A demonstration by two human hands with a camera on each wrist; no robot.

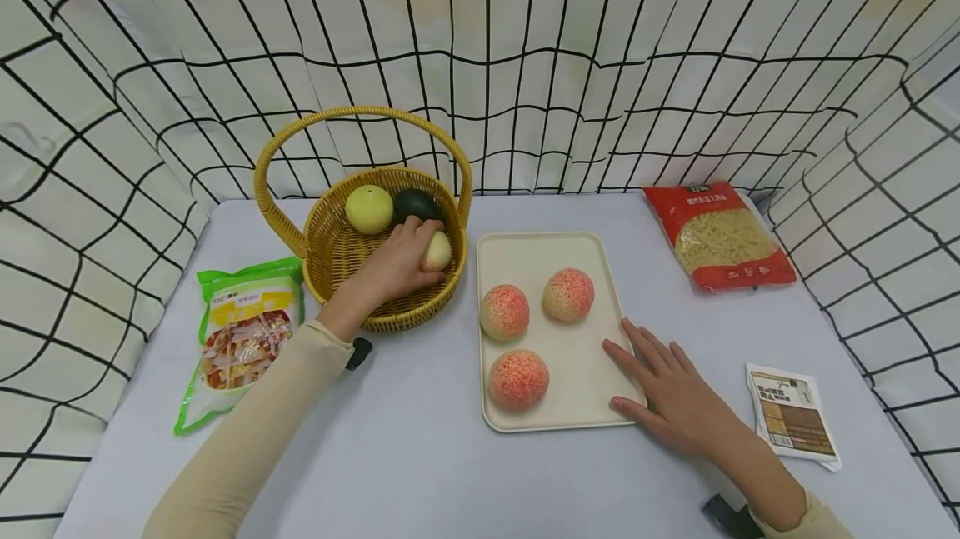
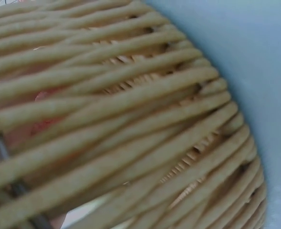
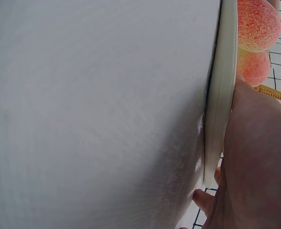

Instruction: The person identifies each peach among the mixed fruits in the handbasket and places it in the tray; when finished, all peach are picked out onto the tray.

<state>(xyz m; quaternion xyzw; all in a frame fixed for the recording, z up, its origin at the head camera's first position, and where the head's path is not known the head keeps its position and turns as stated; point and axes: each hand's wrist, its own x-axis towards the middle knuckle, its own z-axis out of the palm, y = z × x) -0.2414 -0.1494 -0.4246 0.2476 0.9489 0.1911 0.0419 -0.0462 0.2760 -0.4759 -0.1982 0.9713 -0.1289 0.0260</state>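
In the head view, my left hand (image 1: 402,260) reaches inside the wicker basket (image 1: 405,321) and grips a pale, round fruit (image 1: 438,252), which looks like the cream side of a peach. Behind it in the basket lie a yellow-green round fruit (image 1: 369,209) and a dark green avocado-like fruit (image 1: 417,205). The left wrist view is filled by the basket's woven wall (image 2: 130,105), which hides the hand. Fingers spread, my right hand (image 1: 671,393) rests on the right edge of the cream tray (image 1: 585,389). Three pink-speckled peaches (image 1: 505,311) sit on the tray's left and back parts.
A green-edged food bag (image 1: 251,331) lies left of the basket, whose tall handle (image 1: 360,112) arches over it. At the back right is a red pasta bag (image 1: 720,235); a small white-and-brown packet (image 1: 793,414) lies right of my right hand. Grid-patterned cloth surrounds the table.
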